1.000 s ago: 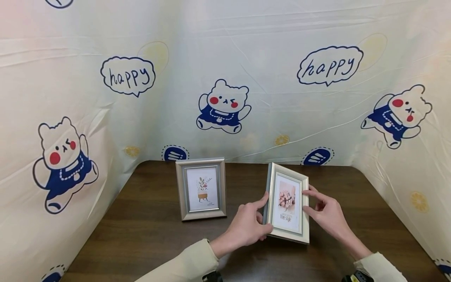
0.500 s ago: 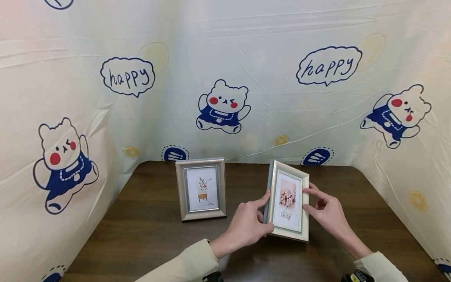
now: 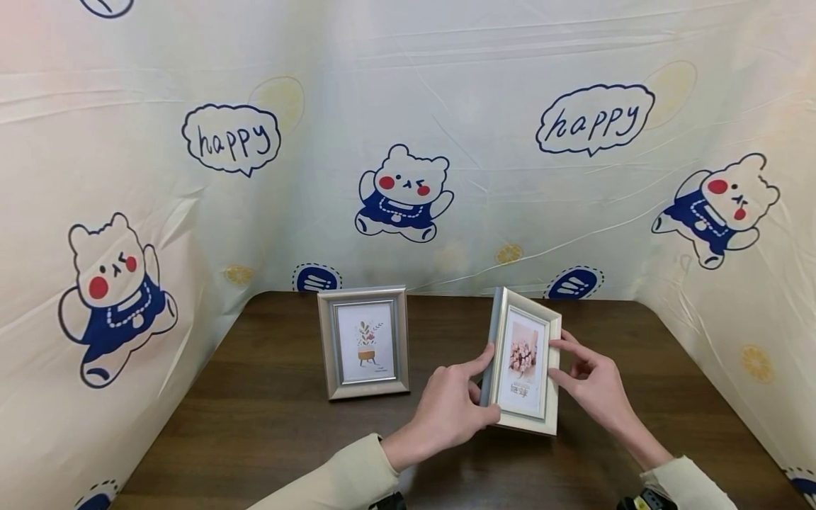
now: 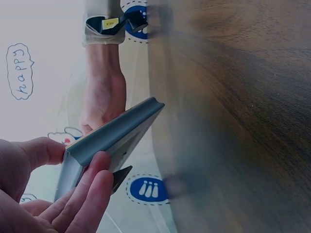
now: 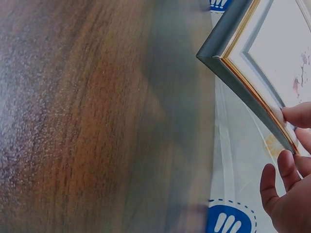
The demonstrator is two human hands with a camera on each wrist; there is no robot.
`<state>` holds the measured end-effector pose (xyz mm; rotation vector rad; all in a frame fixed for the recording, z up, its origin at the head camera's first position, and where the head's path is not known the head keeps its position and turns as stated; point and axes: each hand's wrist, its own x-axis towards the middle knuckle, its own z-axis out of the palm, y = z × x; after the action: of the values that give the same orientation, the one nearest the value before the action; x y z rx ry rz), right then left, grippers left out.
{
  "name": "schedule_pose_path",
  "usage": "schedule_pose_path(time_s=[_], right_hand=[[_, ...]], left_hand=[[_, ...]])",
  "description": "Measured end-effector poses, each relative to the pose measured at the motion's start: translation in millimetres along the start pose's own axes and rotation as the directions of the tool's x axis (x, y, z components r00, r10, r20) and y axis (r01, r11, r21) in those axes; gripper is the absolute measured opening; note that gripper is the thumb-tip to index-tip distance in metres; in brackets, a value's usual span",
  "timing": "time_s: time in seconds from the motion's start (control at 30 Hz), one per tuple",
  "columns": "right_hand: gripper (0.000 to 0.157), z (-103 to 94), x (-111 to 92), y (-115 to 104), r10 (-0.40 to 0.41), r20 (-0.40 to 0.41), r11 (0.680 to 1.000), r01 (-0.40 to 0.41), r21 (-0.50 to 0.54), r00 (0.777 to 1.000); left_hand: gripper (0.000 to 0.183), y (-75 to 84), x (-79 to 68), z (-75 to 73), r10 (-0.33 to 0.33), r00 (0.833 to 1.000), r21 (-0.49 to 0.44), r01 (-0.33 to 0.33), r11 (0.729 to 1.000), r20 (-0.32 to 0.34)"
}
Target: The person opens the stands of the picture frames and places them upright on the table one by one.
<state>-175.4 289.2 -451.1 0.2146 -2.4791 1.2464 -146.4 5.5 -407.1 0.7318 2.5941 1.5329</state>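
A pale picture frame (image 3: 553,397) with a pink flower print is held tilted in both hands, right of the table's middle. My left hand (image 3: 446,411) grips its left side near the bottom, thumb on the front corner and fingers reaching behind. My right hand (image 3: 596,386) pinches its right edge, with the thumb on the front. In the left wrist view, the grey side of the frame (image 4: 116,127) and a dark flap (image 4: 121,178) at its back show. The right wrist view has a lower corner of the frame (image 5: 214,58) raised off the table.
A second picture frame (image 3: 324,347) with a potted-plant print stands upright on the dark wooden table (image 3: 255,425), left of the hands. Light cloth (image 3: 408,85) printed with bears surrounds the table at the back and both sides.
The held frame has risen slightly and turned a little, its top shifting right. Both hands keep their hold, the left moving slightly right. The standing frame stays put.
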Motion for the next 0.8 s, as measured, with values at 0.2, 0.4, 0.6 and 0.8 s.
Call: schedule_pose_path(time_s=[0.2,0.4,0.6,0.8], right_hand=[[0.04,-0.2,0.1,1.6,-0.012,-0.006,1.0,0.012,0.022,1.0],[0.04,-0.7,-0.4,1.4,-0.007,-0.002,0.999,0.007,0.04,1.0],[0.04,0.3,-1.2,0.6,-0.002,0.006,0.998,0.002,0.06,1.0],[0.041,1.4,-1.4,0.2,-0.01,-0.002,0.996,0.01,0.087,1.0]], left_hand=[[0.089,1.2,0.1,1.5,0.001,1.0,-0.016,-0.001,1.0,-0.01],[0.088,3.7,-0.3,2.3,0.015,1.0,-0.049,-0.016,0.999,-0.017],[0.089,6.2,-1.6,2.0,0.028,1.0,-0.075,-0.029,0.997,-0.007],[0.089,8.7,-2.9,1.5,0.034,0.999,-0.094,-0.034,0.995,0.002]])
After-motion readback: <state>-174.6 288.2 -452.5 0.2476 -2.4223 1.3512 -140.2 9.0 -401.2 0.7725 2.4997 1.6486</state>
